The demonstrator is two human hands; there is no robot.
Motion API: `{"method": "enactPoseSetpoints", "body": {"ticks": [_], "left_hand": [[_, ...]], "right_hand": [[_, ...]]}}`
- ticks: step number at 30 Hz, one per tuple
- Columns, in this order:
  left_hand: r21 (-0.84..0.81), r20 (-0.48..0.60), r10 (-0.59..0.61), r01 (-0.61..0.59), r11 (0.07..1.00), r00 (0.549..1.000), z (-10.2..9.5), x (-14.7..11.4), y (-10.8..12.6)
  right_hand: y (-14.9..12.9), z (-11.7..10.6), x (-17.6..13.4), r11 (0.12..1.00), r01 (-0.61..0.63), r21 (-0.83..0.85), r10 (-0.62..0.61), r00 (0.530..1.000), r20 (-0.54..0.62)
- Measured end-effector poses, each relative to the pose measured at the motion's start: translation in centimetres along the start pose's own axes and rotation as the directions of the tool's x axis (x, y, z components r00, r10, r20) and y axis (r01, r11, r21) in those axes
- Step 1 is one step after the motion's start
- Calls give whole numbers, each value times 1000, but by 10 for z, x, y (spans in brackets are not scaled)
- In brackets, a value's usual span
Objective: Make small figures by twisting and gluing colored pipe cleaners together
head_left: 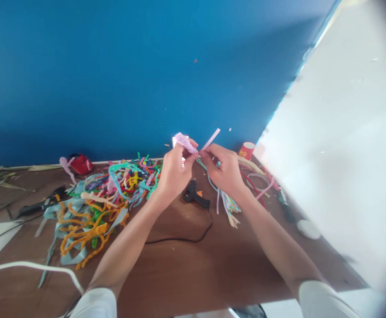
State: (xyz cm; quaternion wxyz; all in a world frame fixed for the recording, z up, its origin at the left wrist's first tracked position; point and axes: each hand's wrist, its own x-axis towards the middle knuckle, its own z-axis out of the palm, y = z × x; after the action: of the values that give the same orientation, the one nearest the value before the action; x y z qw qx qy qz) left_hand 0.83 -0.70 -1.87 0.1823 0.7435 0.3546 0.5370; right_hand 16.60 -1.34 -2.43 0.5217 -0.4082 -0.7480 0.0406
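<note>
Tbl (179,274) below; L hand (175,173) w/ lilac piece (185,141), R hand (225,168) w/ strip (212,138).

The bare left forearm (131,243) and bare right forearm (272,240) are stretched forward and angled inward. The bare left hand (176,172) is curled, its thumb and fingers pinched; the bare right hand (224,168) is likewise pinched, fingertips held close to the left's.

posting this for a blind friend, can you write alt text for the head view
A person's left hand holds a lilac piece while the right hand pinches a pale strip beside it, above a brown table. A black glue gun lies below, a colourful tangle of pipe cleaners to the left, a blue wall behind.
</note>
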Motion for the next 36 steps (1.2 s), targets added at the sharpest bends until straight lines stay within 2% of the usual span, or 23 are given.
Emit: {"method": "enactPoseSetpoints", "body": {"ticks": [2, 5, 6, 8, 11, 13, 15, 18, 22, 25, 29, 32, 36], "left_hand": [[127, 9, 49, -50, 991, 999, 0, -1, 3], [259, 38, 158, -163, 952, 987, 1, -2, 2], [289, 52, 200, -206, 935, 978, 1, -1, 0], [329, 88, 281, -294, 897, 956, 1, -1, -4], [342, 144, 369, -396, 852, 918, 1, -1, -7], [324, 129, 368, -390, 862, 921, 2, -1, -6], [266, 59, 276, -282, 922, 959, 2, -1, -3], [15, 10, 23, -23, 1000, 1000, 2, -1, 1], [-349, 92, -207, 226, 909, 974, 1, 2, 2], [-439, 85, -298, 304, 846, 951, 0, 6, 1], [-463, 96, -330, 336, 820, 939, 0, 7, 1], [-473, 111, -319, 333, 816, 941, 0, 5, -1], [-400, 130, -259, 289, 870, 957, -2, 4, -4]], "right_hand": [[-2, -1, 0, 994, -95, 48, 93, 995, 40], [-4, -3, 0, 923, -273, 272, 240, 959, 148], [-5, -4, 1, 866, -340, 368, 285, 938, 195], [-3, -4, 2, 697, -476, 536, 370, 879, 300], [0, -2, 3, 439, -612, 658, 434, 785, 441], [1, -1, 3, 378, -623, 685, 434, 773, 463], [-1, -1, 3, 422, -587, 691, 427, 801, 420], [-5, -3, 3, 600, -507, 618, 388, 861, 329], [-7, -9, 4, 865, -324, 382, 257, 942, 218], [-3, -13, 4, 977, -117, 180, 99, 989, 107], [4, -16, 3, 990, 136, -33, -132, 986, 101], [9, -16, 2, 980, 184, -75, -174, 977, 126], [8, -15, 2, 975, 170, -140, -151, 979, 138]]}}
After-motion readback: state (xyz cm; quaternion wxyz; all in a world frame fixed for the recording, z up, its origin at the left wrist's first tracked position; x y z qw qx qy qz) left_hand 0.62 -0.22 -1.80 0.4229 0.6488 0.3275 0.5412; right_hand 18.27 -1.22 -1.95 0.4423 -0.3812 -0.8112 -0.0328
